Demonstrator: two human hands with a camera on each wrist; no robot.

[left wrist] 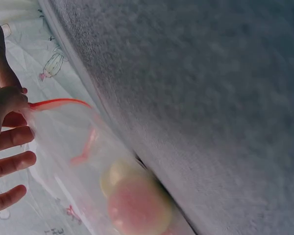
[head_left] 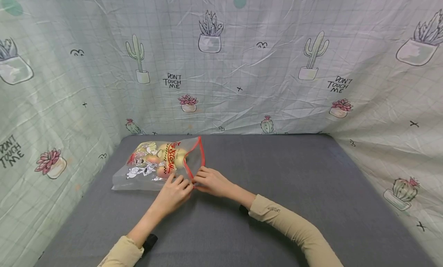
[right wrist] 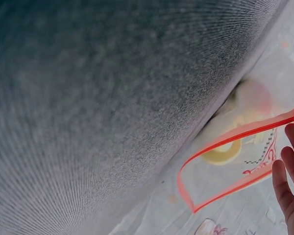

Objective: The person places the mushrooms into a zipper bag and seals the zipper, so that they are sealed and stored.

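Observation:
A clear plastic zip bag (head_left: 124, 181) with cartoon print and red "Toy Story" lettering lies on its side at the table's left. Its red-edged mouth (head_left: 203, 153) gapes toward the right. Several round fruits (left wrist: 139, 205), yellowish and pink, show through the plastic; their exact kind is unclear. At the mouth's near corner, my left hand (head_left: 174, 192) pinches the bag between thumb and index finger, the other fingers spread. Right beside it, my right hand (head_left: 216, 181) pinches the red edge at that same corner. Whether a slider sits under the fingertips is hidden.
A grey cloth-covered table (head_left: 277, 163) extends to the right of the bag. Behind and at both sides hangs a pale curtain (head_left: 238, 59) printed with cacti. Dark straps (head_left: 149, 242) show near the wrists.

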